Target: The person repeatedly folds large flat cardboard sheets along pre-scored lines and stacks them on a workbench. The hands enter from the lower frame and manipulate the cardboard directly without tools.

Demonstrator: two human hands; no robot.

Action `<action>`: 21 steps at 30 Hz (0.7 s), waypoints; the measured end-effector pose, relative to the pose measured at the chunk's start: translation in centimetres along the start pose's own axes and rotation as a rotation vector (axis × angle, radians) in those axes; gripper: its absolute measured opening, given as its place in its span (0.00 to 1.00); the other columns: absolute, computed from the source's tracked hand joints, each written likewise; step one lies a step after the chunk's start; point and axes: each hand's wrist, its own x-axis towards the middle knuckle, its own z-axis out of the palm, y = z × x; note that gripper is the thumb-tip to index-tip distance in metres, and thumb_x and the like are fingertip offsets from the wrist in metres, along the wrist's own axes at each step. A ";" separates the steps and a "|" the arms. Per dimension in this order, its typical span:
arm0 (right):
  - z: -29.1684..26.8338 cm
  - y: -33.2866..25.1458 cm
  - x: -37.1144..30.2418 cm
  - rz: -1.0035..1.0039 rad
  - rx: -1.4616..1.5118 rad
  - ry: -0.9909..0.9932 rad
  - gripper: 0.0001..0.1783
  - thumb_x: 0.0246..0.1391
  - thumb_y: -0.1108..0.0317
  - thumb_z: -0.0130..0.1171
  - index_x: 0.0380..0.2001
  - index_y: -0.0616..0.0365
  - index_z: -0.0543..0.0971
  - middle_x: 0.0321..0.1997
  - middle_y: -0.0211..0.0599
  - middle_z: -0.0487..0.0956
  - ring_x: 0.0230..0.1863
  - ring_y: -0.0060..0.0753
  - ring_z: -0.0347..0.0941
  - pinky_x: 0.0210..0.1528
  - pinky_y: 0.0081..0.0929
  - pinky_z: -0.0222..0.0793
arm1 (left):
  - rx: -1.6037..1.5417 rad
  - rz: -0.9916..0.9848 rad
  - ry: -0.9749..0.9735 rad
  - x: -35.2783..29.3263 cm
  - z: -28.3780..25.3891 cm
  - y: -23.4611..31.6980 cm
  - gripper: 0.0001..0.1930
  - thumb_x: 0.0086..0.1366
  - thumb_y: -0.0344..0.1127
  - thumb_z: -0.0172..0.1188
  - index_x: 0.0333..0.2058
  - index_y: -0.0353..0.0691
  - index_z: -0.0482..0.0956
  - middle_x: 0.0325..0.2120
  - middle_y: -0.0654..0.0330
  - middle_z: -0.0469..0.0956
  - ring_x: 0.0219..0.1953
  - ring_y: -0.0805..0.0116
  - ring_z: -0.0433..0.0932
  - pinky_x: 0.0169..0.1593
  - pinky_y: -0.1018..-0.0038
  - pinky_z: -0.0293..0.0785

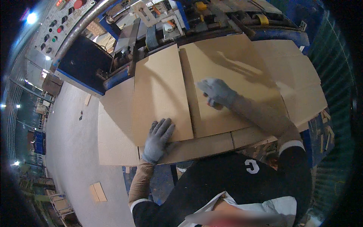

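In front of me lies a folded brown cardboard sheet, with a left panel [160, 90] and a wider right panel [227, 79] parted by a dark straight gap. More cardboard [117, 132] spreads out beneath it on both sides. My left hand [157, 140], in a grey glove, rests on the near edge of the left panel with its fingers stretched out. Over the right panel is my right hand [218, 94], gloved too, its fingers curled in. A little red shows under those fingers; whether it is glove or a held thing, I cannot tell.
Beyond the cardboard stands a machine with a dark blue frame [280, 36], rollers and metal bars. Its control panel [60, 28] with knobs and buttons is at the far left. A small cardboard piece [98, 192] lies on the grey floor [72, 151]. Scraps [327, 132] are at the right.
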 end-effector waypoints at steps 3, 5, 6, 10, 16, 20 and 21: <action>3.7 0.7 5.5 0.550 0.386 -0.185 0.20 0.58 0.51 0.50 0.36 0.60 0.75 0.23 0.39 0.76 0.16 0.36 0.72 0.17 0.33 0.68 | -0.301 -0.095 0.019 -0.2 0.1 -1.8 0.25 0.59 0.42 0.59 0.54 0.43 0.70 0.56 0.51 0.68 0.57 0.49 0.69 0.57 0.51 0.66; 4.8 1.0 6.7 0.457 0.338 -0.214 0.18 0.59 0.54 0.49 0.33 0.59 0.74 0.21 0.35 0.75 0.14 0.31 0.70 0.13 0.30 0.65 | -0.063 -0.200 0.312 0.0 1.0 -4.0 0.22 0.59 0.41 0.58 0.52 0.42 0.72 0.55 0.49 0.69 0.55 0.46 0.70 0.54 0.52 0.69; 5.1 1.0 7.1 0.447 0.401 -0.211 0.16 0.59 0.55 0.48 0.31 0.58 0.74 0.21 0.34 0.75 0.13 0.29 0.69 0.13 0.29 0.64 | 0.032 -0.270 0.397 0.7 1.2 -6.3 0.21 0.59 0.42 0.57 0.50 0.41 0.73 0.52 0.48 0.71 0.53 0.45 0.71 0.52 0.53 0.70; 5.2 1.4 6.9 0.440 0.486 -0.226 0.13 0.61 0.57 0.48 0.29 0.54 0.72 0.20 0.31 0.74 0.13 0.25 0.68 0.11 0.26 0.62 | -0.197 -0.859 0.117 4.3 0.9 -15.7 0.22 0.65 0.51 0.48 0.43 0.37 0.77 0.41 0.39 0.77 0.48 0.39 0.74 0.50 0.54 0.71; 5.4 1.8 7.4 0.424 0.452 -0.216 0.12 0.61 0.61 0.47 0.31 0.57 0.73 0.19 0.33 0.76 0.13 0.25 0.70 0.14 0.25 0.66 | 0.041 -1.129 0.029 6.8 3.2 -18.2 0.31 0.68 0.58 0.38 0.38 0.32 0.79 0.36 0.37 0.78 0.44 0.35 0.75 0.50 0.50 0.69; 5.3 1.4 8.0 0.338 0.197 -0.231 0.13 0.59 0.63 0.48 0.28 0.60 0.76 0.22 0.42 0.78 0.15 0.32 0.73 0.19 0.31 0.71 | 0.092 -1.055 -0.006 7.3 3.5 -18.2 0.33 0.67 0.60 0.38 0.32 0.32 0.80 0.35 0.37 0.78 0.43 0.35 0.75 0.48 0.50 0.70; 5.2 1.3 8.0 0.275 0.099 -0.250 0.13 0.57 0.64 0.50 0.26 0.61 0.78 0.23 0.45 0.79 0.15 0.36 0.75 0.20 0.34 0.73 | 0.101 -1.068 -0.006 7.5 3.5 -18.1 0.33 0.67 0.60 0.38 0.32 0.32 0.80 0.35 0.36 0.78 0.43 0.36 0.76 0.48 0.49 0.70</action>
